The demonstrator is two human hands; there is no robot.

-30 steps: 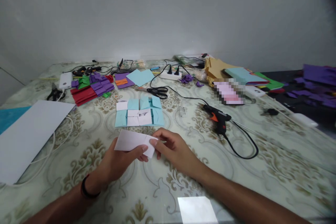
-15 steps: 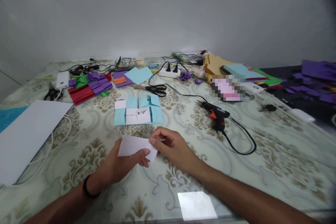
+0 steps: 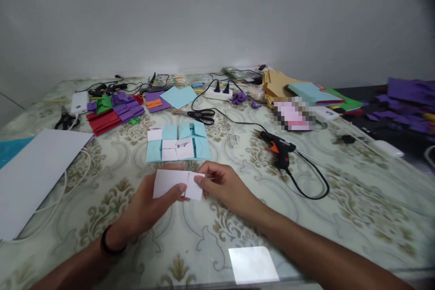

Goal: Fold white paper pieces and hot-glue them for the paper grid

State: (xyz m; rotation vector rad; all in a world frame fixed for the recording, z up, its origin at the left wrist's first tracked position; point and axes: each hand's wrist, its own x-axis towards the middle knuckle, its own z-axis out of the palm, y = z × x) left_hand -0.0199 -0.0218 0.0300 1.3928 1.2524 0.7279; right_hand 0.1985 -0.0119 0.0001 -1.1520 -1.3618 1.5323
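Between my two hands is a piece of white paper [image 3: 169, 182] with a dividing line across it near its right end. My left hand [image 3: 151, 204] is closed on its left part, thumb lying on top. The fingertips of my right hand [image 3: 217, 181] pinch the smaller right-hand part. Just beyond them a light blue sheet [image 3: 154, 152] with folded blue and white paper pieces lies on the table. A white paper square [image 3: 253, 265] rests near the front edge.
A black glue gun [image 3: 279, 147] with its cord lies at right. Black-handled scissors [image 3: 202, 115] and a white power strip [image 3: 218, 94] are farther back. Coloured folded papers [image 3: 115, 113] are piled at back left. A large white board [image 3: 41, 167] lies at left, cables beneath.
The white paper now shows a dividing line near its right end, where it looked unbroken before. Both hands have shifted slightly, and the paper is turned a little more level.
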